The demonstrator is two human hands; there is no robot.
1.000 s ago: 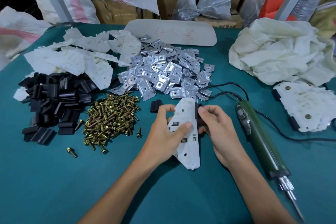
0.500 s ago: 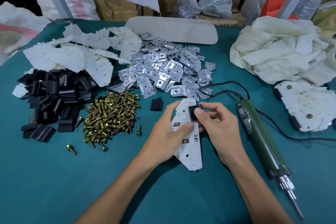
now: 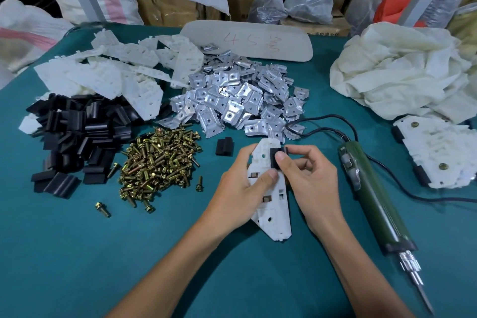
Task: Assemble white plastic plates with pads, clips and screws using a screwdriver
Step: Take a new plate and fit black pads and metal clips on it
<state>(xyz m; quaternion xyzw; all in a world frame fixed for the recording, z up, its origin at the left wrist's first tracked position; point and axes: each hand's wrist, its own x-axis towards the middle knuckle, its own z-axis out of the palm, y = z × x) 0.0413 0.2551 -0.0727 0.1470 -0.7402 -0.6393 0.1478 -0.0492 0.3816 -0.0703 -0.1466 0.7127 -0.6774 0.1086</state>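
Near the middle of the green worktop (image 3: 77, 253), both hands hold one white plate (image 3: 273, 204) tilted up off the surface, its long axis running from 12 to 6 o'clock. The left hand (image 3: 242, 188) has its grip closed on the plate: the fingers wrap its left edge and the thumb presses on its face. The right hand (image 3: 309, 181) has its grip closed on a black pad (image 3: 274, 156), pinched under the thumb at the plate's upper right edge, with the other fingers curled behind.

Taking the held plate as the clock's centre:
- A spare pad (image 3: 224, 146) lies just beside it at 10 o'clock.
- The heap of brass screws (image 3: 157, 162) is at 9 o'clock, with a lone screw (image 3: 102, 209) further out towards 8.
- The pile of black pads (image 3: 77, 137) sits beyond the screws, also at 9 o'clock.
- The loose white plates (image 3: 116, 77) are at 10 o'clock.
- The metal clips (image 3: 240, 100) are at 12 o'clock.
- The green screwdriver (image 3: 374, 199) lies on the worktop at 3 o'clock, near the right hand but apart from it, with its bit pointing towards 5.
- A stack of finished plates (image 3: 444, 155) lies at 3 o'clock, beyond the screwdriver.
- A crumpled white cloth (image 3: 402, 72) is at 2 o'clock.
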